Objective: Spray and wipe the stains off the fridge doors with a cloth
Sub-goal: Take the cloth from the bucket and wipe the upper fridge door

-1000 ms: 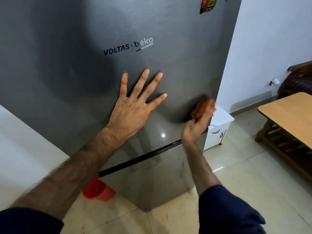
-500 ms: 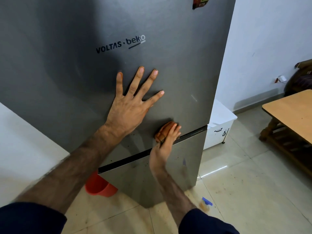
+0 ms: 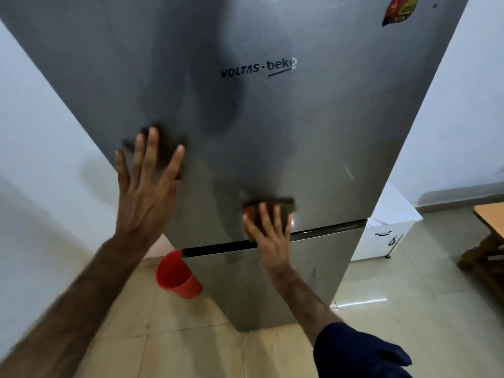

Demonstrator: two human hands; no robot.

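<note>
Pale walls and glossy floor tiles frame the tall steel fridge, whose upper door (image 3: 300,137) meets the lower door (image 3: 272,282) at a dark seam. With fingers straight and spread, the left hand (image 3: 144,192) lies flat on the upper door, likely bracing the body. Just above the seam, the right hand (image 3: 268,236) presses an orange-brown cloth (image 3: 268,206) against the steel with extended fingers, pinning rather than clutching it, probably for broad wiping contact. At the fridge's foot sits a red cup (image 3: 177,276).

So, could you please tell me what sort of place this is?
Probably a home: a steel fridge on a tiled floor, a wooden table at right, and a red bucket beside the fridge.
</note>
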